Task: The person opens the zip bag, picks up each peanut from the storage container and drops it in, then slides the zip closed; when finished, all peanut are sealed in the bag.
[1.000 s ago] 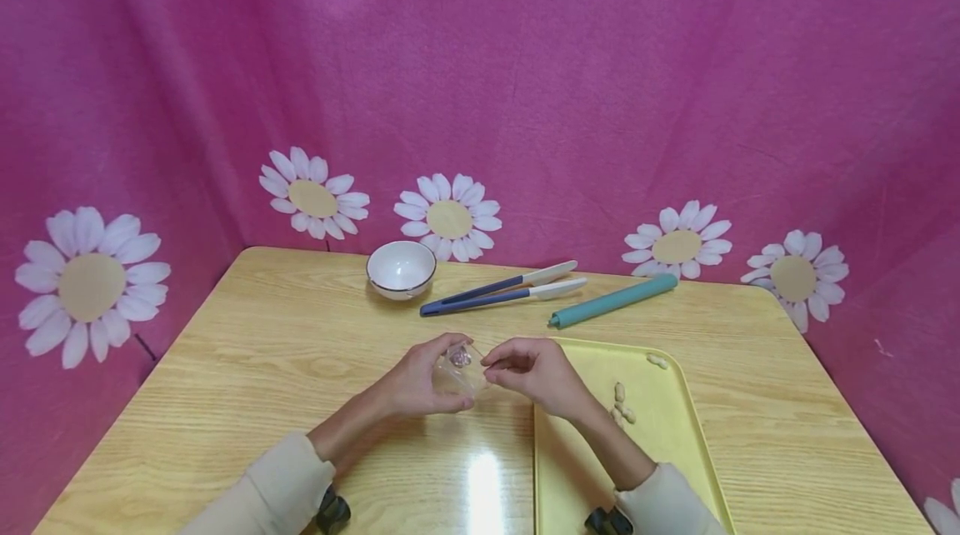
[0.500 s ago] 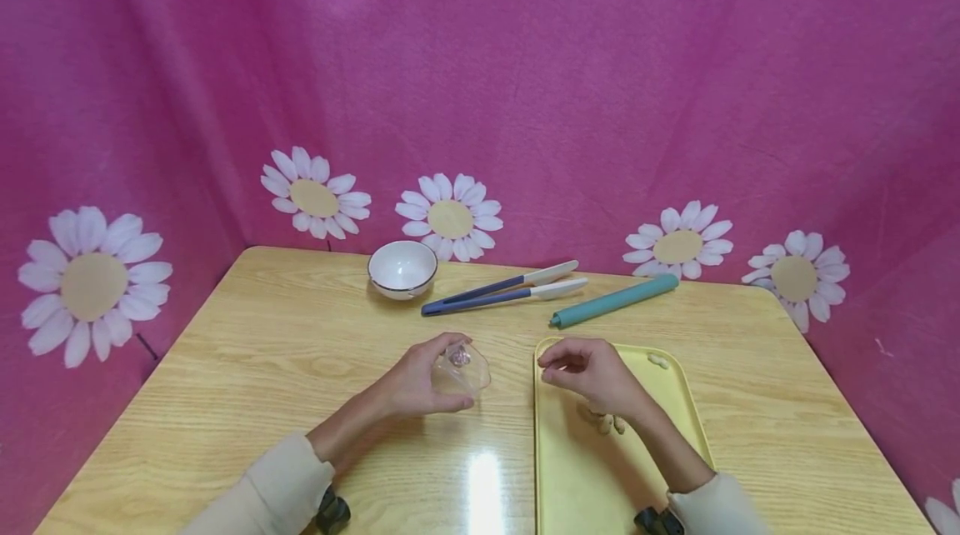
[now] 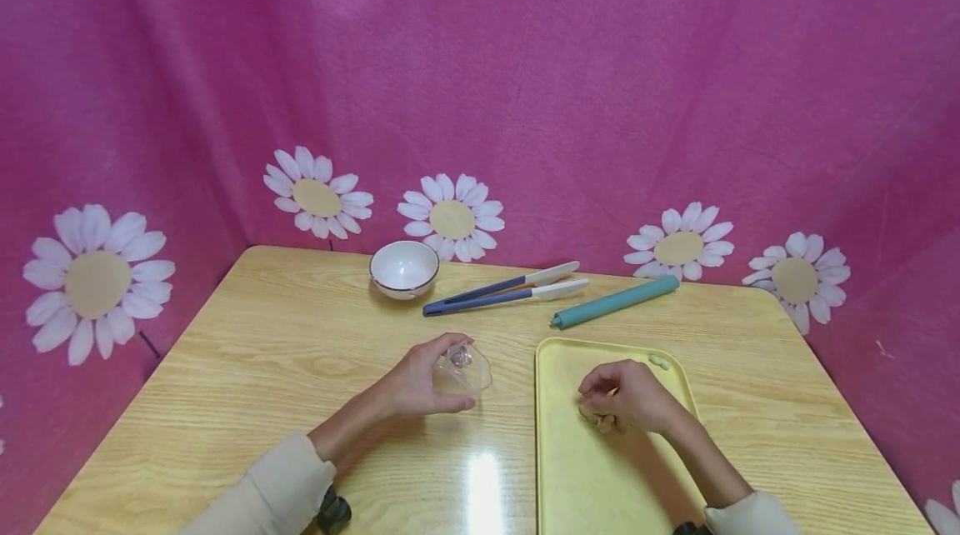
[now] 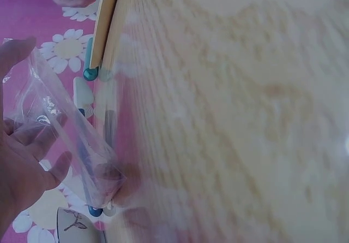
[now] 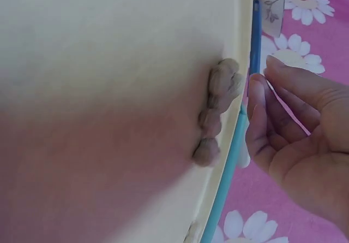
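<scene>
My left hand [image 3: 420, 377] holds a clear plastic bag [image 3: 467, 378] above the table, its thumb and fingers spread around the bag's mouth. In the left wrist view, a small brownish lump shows at the low corner of the bag [image 4: 71, 128]. Over the yellow tray [image 3: 558, 477], my right hand [image 3: 630, 395] hovers at a cluster of unshelled peanuts [image 3: 604, 425], partly covering them. Its fingers are loosely bent with nothing between them in the right wrist view, thumb near the fingertips, beside the peanuts [image 5: 219, 84]. A lone peanut [image 3: 659, 361] lies in the tray's far right corner.
A white bowl [image 3: 404, 268] with a dark rim stands at the table's back. Blue tongs [image 3: 480, 298] with pale tips lie to its right, followed by a teal rod [image 3: 615, 302] behind the tray. A pink flowered curtain [image 3: 525, 102] surrounds the wooden table [image 3: 225, 385].
The right hand has left the bag's mouth, moving right and down over the tray to the peanut cluster. The left hand stays in place with the bag.
</scene>
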A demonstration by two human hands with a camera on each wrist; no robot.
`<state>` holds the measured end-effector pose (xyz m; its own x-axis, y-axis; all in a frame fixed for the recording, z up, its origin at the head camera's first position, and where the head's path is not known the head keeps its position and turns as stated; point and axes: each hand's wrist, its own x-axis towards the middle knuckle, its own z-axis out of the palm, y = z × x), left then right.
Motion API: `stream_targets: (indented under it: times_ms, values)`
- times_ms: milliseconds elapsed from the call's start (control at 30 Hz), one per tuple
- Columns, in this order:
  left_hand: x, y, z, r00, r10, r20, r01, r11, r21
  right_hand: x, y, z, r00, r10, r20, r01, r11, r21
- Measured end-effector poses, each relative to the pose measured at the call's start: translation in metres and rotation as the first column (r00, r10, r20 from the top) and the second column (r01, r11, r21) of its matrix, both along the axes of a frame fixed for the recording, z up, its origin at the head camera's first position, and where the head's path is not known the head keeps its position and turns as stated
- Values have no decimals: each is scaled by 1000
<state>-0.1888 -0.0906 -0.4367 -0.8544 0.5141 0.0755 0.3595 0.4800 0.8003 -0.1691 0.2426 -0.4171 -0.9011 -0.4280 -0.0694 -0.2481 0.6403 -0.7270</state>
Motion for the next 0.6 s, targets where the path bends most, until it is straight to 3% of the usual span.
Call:
stream_targets:
  times_ms: [400, 600]
  values:
    - [0, 3, 1, 999, -6, -39, 7, 1000, 13, 1, 11, -11, 996, -8, -84, 19, 991, 131]
    - [0, 3, 2, 999, -7, -37, 8, 1000, 20, -2, 8, -6, 996, -6, -84, 13, 996, 88]
